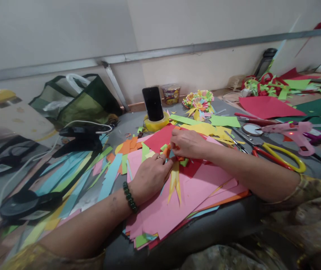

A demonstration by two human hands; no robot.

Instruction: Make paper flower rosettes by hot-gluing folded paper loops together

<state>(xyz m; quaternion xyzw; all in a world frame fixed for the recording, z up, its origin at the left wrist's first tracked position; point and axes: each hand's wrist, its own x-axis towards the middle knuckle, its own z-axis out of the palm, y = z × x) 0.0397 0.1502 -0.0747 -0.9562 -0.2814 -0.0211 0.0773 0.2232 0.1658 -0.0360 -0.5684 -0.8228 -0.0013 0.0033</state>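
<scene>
My left hand [153, 172], with a ring and a green bead bracelet [130, 197], has its fingers closed on a colourful folded-paper piece at the centre. From above right, my right hand [188, 143] pinches the same piece, its fingers bent down onto orange paper. Yellow pointed paper tails [175, 183] hang from the piece toward me. Beneath both hands lie pink sheets [163, 213] and a red sheet [160, 139]. The fingers cover most of the piece.
A phone [152, 104] stands in a yellow tape roll [156, 123]. A pink glue gun [297, 135] and yellow-handled scissors [285, 155] lie right. Behind are a paper flower bundle [199, 103] and a cup [171, 94]. Blue strips [111, 176] and a green bag [78, 99] are left.
</scene>
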